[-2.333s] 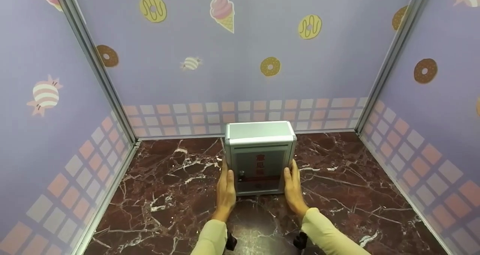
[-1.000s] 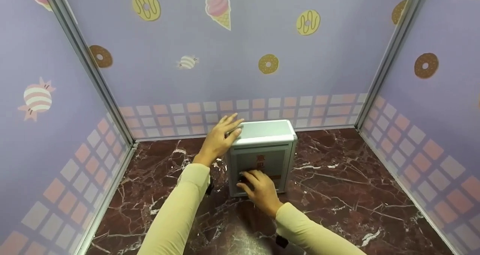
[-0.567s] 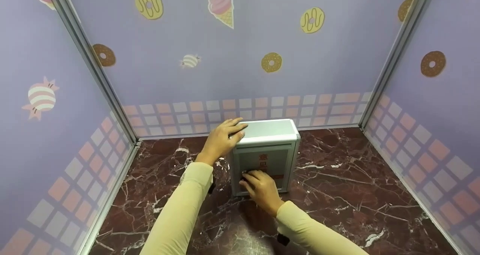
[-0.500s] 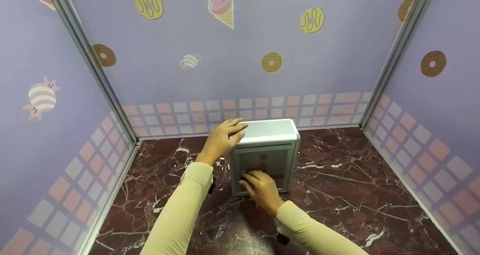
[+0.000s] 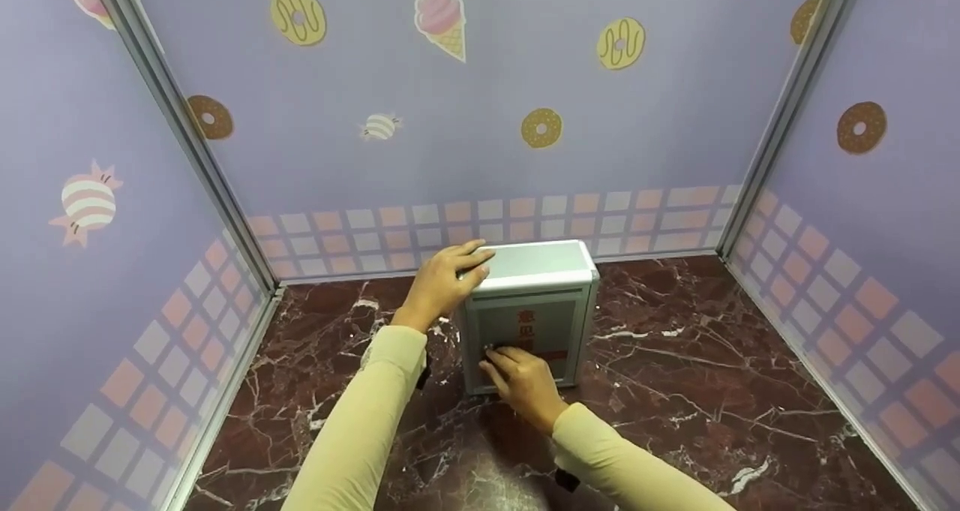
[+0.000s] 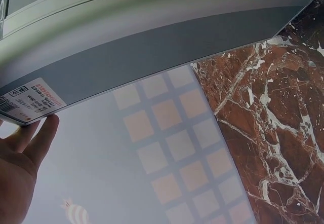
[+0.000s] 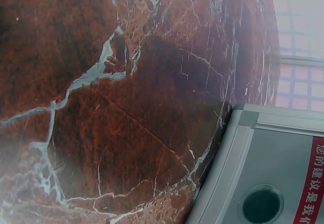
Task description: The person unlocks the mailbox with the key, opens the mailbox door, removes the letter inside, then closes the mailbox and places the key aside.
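Note:
A silver suggestion box stands upright on the marble-patterned table, with red characters down its grey front door. My left hand rests on the box's top left corner. Its fingers lie on the top, and the left wrist view shows fingertips touching the edge beside a white label. On the lower left of the door, my right hand pinches the small key at the lock, mostly covered by the fingers. The right wrist view holds no hand, only the box's corner, a red strip and a round dark fitting.
Dark red marble-patterned tabletop surrounds the box. Purple panels printed with sweets and pastel squares enclose the back and both sides. Metal posts stand at the back corners.
Both hands have left the box's sides: the left went up to its top corner, the right to the lock. Over the last half second the right fingers have shifted slightly at the key.

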A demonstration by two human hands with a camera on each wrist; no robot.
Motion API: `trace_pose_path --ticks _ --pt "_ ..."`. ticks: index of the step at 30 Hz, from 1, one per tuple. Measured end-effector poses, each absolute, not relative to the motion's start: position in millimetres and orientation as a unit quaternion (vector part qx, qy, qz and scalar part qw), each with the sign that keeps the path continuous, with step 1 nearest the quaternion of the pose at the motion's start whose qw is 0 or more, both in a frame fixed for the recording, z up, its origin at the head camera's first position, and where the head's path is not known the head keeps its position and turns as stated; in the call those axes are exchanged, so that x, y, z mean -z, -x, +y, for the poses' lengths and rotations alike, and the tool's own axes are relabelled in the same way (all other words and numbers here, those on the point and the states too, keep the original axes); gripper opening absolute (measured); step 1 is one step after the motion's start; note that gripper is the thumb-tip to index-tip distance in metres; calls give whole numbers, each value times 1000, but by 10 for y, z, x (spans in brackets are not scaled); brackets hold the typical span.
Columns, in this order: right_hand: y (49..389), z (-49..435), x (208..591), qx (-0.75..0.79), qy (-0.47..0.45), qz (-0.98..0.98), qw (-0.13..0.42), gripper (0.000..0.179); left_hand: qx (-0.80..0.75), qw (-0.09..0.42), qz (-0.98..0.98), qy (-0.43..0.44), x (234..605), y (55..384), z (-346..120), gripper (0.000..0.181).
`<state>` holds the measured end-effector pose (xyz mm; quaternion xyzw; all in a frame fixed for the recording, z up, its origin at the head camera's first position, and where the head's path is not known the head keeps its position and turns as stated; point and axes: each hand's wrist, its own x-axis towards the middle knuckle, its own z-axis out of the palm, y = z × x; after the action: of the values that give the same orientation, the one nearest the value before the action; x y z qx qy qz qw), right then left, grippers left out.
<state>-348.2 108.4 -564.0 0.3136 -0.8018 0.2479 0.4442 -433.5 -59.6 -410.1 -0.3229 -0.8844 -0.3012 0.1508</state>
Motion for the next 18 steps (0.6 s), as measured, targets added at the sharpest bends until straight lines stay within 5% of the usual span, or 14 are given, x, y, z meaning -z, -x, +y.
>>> trace_pose_path --ticks 18 --pt "3448 976 5693 -324 -259 -799 436 14 310 166 -875 333 4107 4347 -596 38"
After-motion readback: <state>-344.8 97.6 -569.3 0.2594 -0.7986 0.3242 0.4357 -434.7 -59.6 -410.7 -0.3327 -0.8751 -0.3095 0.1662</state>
